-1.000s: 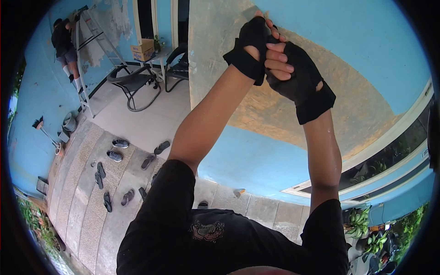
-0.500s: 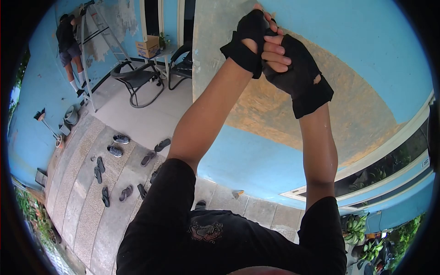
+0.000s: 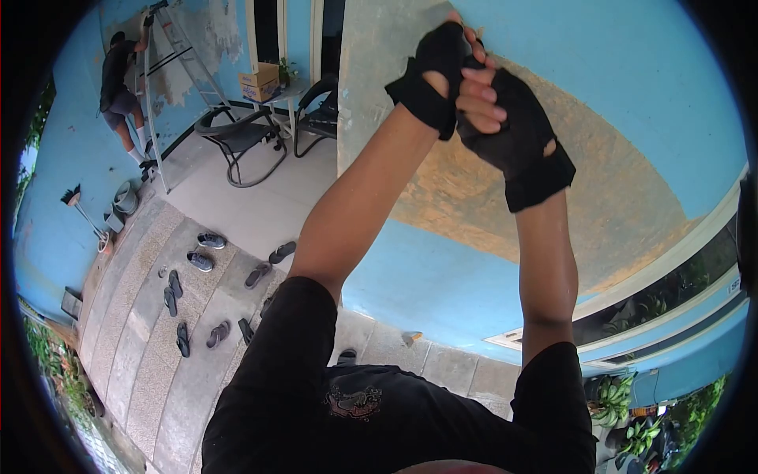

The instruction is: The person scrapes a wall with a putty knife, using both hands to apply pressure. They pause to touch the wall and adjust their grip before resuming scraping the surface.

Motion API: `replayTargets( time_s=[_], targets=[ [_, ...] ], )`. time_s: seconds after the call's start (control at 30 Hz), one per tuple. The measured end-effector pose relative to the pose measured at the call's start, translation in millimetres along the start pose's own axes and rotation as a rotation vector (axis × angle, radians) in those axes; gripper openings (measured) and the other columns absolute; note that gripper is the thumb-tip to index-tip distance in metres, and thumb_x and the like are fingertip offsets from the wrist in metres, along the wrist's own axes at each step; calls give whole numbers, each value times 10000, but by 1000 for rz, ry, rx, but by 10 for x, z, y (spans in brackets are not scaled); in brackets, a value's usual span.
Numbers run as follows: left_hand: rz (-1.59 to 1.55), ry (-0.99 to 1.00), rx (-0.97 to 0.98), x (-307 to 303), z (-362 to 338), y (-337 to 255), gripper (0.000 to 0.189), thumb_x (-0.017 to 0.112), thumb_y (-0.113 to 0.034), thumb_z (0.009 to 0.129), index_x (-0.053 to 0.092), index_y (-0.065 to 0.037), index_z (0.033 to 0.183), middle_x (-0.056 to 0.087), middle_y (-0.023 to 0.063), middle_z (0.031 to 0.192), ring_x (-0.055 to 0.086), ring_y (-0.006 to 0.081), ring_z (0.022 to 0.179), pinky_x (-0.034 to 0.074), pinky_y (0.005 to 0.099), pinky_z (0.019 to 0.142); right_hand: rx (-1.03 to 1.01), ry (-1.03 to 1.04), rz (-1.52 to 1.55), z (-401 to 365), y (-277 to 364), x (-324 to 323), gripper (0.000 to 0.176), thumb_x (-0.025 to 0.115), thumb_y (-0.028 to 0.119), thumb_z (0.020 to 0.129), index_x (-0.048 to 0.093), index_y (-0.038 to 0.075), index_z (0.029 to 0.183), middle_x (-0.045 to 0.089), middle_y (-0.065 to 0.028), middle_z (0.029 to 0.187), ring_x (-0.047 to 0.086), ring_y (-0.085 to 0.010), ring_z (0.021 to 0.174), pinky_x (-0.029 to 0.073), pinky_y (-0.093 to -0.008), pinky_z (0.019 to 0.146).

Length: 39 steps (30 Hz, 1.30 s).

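Observation:
Both my hands are raised to the wall at the top centre, in black fingerless gloves. My left hand point(image 3: 439, 67) is closed around something mostly hidden by the gloves and fingers. Just to its right and slightly lower, my right hand point(image 3: 505, 118) has its fingers curled against the left one, closed on something I cannot make out. Behind them the wall shows a bare tan and grey patch point(image 3: 584, 166) bordered by light blue paint point(image 3: 616, 47).
At the far left a person point(image 3: 118, 79) stands on a stepladder point(image 3: 185, 63) by the wall. A black chair point(image 3: 241, 142), a table with a cardboard box point(image 3: 259, 83), scattered sandals point(image 3: 183, 340) and shoes point(image 3: 200, 261) are on the left. A window point(image 3: 655, 304) lies right.
My hands have shifted very slightly down and to the right, still together. The person on the ladder has moved an arm and leans differently.

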State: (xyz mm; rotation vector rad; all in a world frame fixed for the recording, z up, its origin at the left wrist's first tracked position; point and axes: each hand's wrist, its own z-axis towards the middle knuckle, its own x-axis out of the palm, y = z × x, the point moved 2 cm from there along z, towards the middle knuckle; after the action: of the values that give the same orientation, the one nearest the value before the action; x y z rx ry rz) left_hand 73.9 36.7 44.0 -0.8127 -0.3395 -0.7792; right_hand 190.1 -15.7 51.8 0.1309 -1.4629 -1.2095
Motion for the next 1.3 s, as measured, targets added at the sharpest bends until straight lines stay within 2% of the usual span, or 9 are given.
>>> replayTargets(
  time_s=[0.2,0.33,0.53,0.63,0.8,0.97,1.07,1.2,1.3],
  targets=[
    [-12,-13,-78,11,-165,173,329,458,-374,1043,503,-95,874,540,64,751,572,229,777,527,341,759,-25,-49,-35,-225,-107,-76,165,478,-13,973,537,141,978,413,40,597,350,-55,414,266,-196,351],
    [10,-115,37,142,-152,128,358,446,-398,1044,497,-95,860,535,67,709,576,241,756,525,335,725,13,-42,61,-160,-27,-54,192,453,-2,984,540,169,987,419,37,598,360,-63,413,275,-208,344],
    [8,-87,-54,81,-153,215,351,436,-384,1048,496,-95,858,521,67,702,570,244,756,519,368,688,-10,-61,38,-261,-80,-87,179,462,-11,979,524,156,962,420,38,596,360,-60,410,289,-203,344],
    [-77,-73,-34,76,-174,273,355,435,-387,1047,495,-93,857,530,78,695,574,250,742,519,385,694,24,-38,69,-221,-51,-143,217,509,-32,946,523,180,902,435,30,607,364,-62,420,280,-204,357],
    [39,-42,-59,79,-178,249,344,437,-387,1051,501,-99,874,533,69,705,569,243,734,521,411,778,-52,-65,-34,-283,-118,-102,182,476,-24,968,517,153,953,414,38,592,347,-58,404,273,-198,342],
    [-138,86,-18,-92,13,108,325,457,-390,1046,514,-116,881,534,37,738,572,218,784,523,442,849,-17,-56,15,-90,-92,27,229,544,-45,906,512,181,881,442,26,617,360,-72,428,286,-225,382],
    [-100,69,-96,-69,-66,130,322,461,-392,1044,514,-117,887,522,25,728,565,203,776,522,427,853,-40,-60,-17,-172,-113,-4,184,506,-42,947,503,141,928,447,26,629,368,-52,431,285,-197,372],
    [-40,17,39,-87,23,39,332,461,-392,1044,515,-107,883,517,32,711,565,209,780,528,438,845,-33,-59,21,-35,-96,19,191,506,-42,945,507,148,928,447,26,625,366,-54,427,285,-197,366],
    [-52,35,-60,-244,-84,131,337,467,-408,1040,526,-114,885,530,24,722,566,205,768,529,438,858,-50,-75,34,-89,-198,25,194,503,-49,941,505,144,925,446,24,623,369,-56,425,280,-197,360]
  ],
)
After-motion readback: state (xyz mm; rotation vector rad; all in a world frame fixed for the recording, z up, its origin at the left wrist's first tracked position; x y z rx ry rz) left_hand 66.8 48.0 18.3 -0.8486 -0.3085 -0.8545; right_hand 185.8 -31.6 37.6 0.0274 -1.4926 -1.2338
